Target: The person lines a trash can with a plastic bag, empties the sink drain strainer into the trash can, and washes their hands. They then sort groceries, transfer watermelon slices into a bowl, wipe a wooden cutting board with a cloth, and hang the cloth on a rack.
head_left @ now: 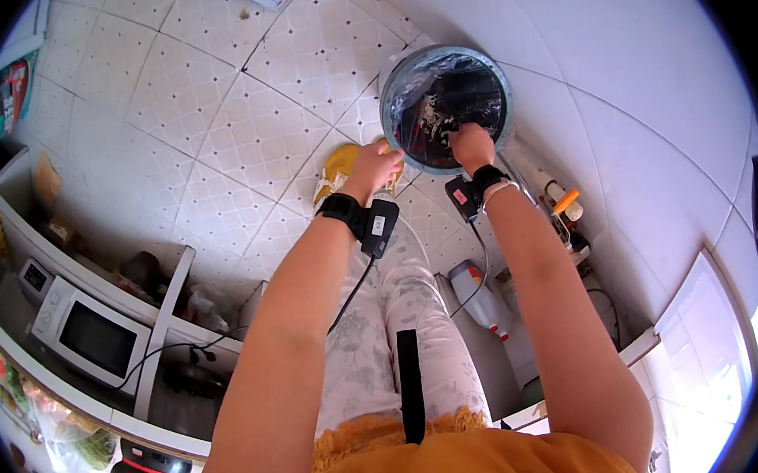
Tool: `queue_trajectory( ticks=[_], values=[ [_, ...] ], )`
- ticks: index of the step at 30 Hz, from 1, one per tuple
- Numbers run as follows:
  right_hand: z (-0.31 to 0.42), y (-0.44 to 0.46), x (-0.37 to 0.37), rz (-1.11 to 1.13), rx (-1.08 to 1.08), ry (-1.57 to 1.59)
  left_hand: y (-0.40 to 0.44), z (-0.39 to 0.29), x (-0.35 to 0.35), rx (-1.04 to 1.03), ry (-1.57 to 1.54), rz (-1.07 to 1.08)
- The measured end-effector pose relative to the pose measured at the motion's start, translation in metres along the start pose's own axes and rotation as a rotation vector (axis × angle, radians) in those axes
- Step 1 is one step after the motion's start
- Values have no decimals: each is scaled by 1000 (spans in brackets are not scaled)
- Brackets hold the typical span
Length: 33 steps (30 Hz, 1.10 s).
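A round grey-green trash can (504,83) stands on the floor in front of me, lined with a dark plastic bag (474,89). Light scraps and some reddish bits lie inside the bag. My left hand (378,165) is closed at the can's left rim, its fingertips at or very near the edge; what they hold, if anything, is too small to make out. Over the near right side of the opening, my right hand (473,145) is closed with its fingers pointing down into the can. Whatever it grips is hidden. Both wrists wear black straps with small cabled boxes.
Yellow shoes (339,165) are beside the can on the tiled floor (240,132). To the left, shelves hold a white microwave (96,335). A grey-white bottle (480,300) and an orange-handled item (565,201) are at the right, by the wall.
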State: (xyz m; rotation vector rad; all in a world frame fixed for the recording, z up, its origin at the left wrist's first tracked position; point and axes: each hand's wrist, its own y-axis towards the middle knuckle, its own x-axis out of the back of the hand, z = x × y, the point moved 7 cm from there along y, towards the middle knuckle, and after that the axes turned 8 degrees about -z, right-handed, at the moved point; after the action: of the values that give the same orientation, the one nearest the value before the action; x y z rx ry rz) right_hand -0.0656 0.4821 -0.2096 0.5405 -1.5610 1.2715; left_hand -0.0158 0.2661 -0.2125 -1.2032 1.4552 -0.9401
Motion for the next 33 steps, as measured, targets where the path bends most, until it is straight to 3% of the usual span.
queue_trajectory(
  ticks=[2,5,8,11,17,20,21,22,23,25,26,27,30,33],
  values=[
    [-9,-4,-6,-44,2,63,-7,-9,16,-30,65,-48],
    [-21,-32,-11,141,-531,808,-26,-22,44,-92,91,-11],
    [-4,-57,12,170,-662,1211,-72,-48,68,-130,183,-60],
    [7,-82,48,206,-640,1475,-122,-64,92,-188,220,-68],
    [-4,-149,182,94,-394,1620,-219,-86,132,-377,469,-144],
    [-43,-201,243,30,-420,1574,-223,-88,175,-668,1004,-219],
    [-60,-220,257,2,-418,1549,-271,-108,147,-619,1059,-238],
    [-81,-242,268,-43,-423,1505,-245,-95,177,-779,1135,-228],
    [-102,-263,278,-106,-441,1528,-252,-96,181,-599,1054,-220],
    [-144,-312,298,-234,-494,1549,-237,-99,203,-602,1210,-190],
    [-162,-342,309,-288,-527,1549,-280,-108,166,-555,1055,-183],
    [-184,-366,310,-348,-581,1520,-253,-106,185,-469,1029,-90],
    [-230,-452,344,-602,-750,1550,-260,-117,156,-256,797,-97],
    [-289,-529,359,-828,-954,1484,-262,-161,92,-228,939,-69]
  ],
)
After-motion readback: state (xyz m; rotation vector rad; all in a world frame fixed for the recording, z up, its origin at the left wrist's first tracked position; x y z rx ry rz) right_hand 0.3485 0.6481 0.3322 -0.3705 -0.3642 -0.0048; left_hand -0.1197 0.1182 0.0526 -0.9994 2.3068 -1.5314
